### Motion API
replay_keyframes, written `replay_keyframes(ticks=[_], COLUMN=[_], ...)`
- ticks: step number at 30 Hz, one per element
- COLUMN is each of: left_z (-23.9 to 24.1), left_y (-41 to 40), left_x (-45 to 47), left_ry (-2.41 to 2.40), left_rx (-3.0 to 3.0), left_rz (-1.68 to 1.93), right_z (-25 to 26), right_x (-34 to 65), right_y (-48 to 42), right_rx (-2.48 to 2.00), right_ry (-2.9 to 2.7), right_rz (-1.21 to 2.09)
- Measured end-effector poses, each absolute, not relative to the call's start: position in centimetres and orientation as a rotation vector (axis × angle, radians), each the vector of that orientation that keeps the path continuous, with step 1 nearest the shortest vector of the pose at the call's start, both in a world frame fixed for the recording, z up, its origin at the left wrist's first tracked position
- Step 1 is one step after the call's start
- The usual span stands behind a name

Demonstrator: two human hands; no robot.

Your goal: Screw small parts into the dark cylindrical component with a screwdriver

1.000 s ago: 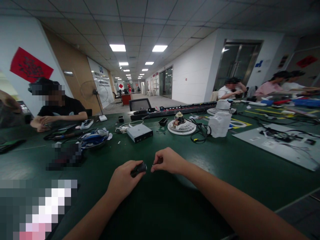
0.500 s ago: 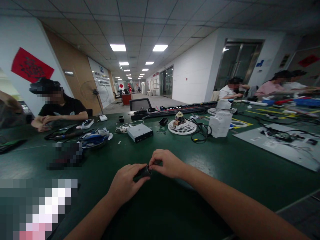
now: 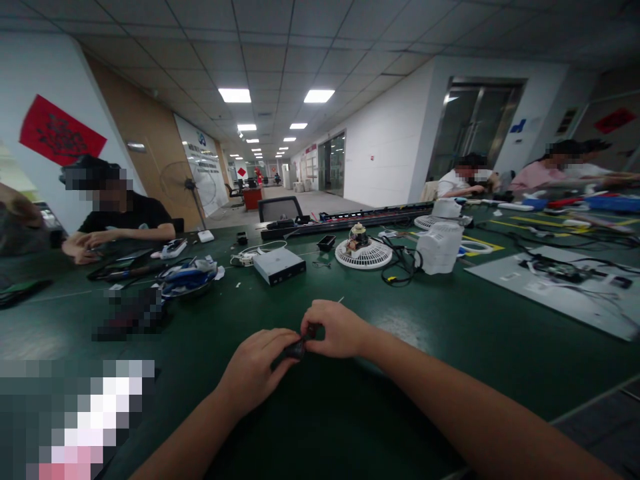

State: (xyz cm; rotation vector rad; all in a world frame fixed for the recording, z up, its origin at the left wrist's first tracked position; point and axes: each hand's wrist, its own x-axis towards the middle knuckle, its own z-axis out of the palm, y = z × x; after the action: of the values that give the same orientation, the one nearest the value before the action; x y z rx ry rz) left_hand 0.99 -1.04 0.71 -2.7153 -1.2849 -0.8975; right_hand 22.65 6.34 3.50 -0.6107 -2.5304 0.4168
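Black and cylindrical, a short part (image 3: 296, 350) sits in my left hand (image 3: 255, 363) in the head view, held above the dark green tabletop (image 3: 280, 433), fingers and thumb closed around it. My right hand (image 3: 336, 328) is pinched on its end, fingertips drawn together; whether a small separate piece is caught there too, I can't tell. I judge the work on this end to be underway, with nothing showing it finished. The white round fan grille bearing a bare motor (image 3: 364, 255) lies beyond, untouched.
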Motion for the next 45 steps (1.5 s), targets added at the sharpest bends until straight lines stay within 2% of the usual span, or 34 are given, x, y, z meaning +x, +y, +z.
replay_keyframes(ticks=[11, 17, 19, 24, 26, 40, 45], left_z=[0.6, 0.5, 0.6, 1.3, 1.5, 1.3, 1.2], left_y=[-0.6, 0.1, 0.1, 0.0, -0.1, -0.3, -0.1], left_x=[1.3, 0.7, 0.4, 0.6, 0.7, 0.8, 0.6], left_ry=[-1.557, -1.807, -1.883, -1.99, -1.996, -1.909, -1.96], left_rx=[-2.564, -2.398, -2.361, -2.317, -2.331, -2.453, -2.383], left_rz=[-1.107, -1.135, -1.15, -1.17, -1.178, -1.189, -1.205], right_z=[3.1, 3.6, 4.0, 4.0, 3.6, 3.0, 3.5], right_x=[21.8, 22.9, 23.2, 22.9, 22.6, 22.5, 22.8], right_y=[5.9, 7.4, 7.7, 7.8, 7.7, 7.5, 7.5], right_rx=[-0.87, -0.823, -0.786, -0.579, -0.537, -0.481, -0.641], right_ry=[-2.351, -2.108, -1.997, -1.824, -1.793, -1.79, -1.945], right_rz=[0.411, 0.318, 0.397, 0.931, 1.021, 0.951, 0.812])
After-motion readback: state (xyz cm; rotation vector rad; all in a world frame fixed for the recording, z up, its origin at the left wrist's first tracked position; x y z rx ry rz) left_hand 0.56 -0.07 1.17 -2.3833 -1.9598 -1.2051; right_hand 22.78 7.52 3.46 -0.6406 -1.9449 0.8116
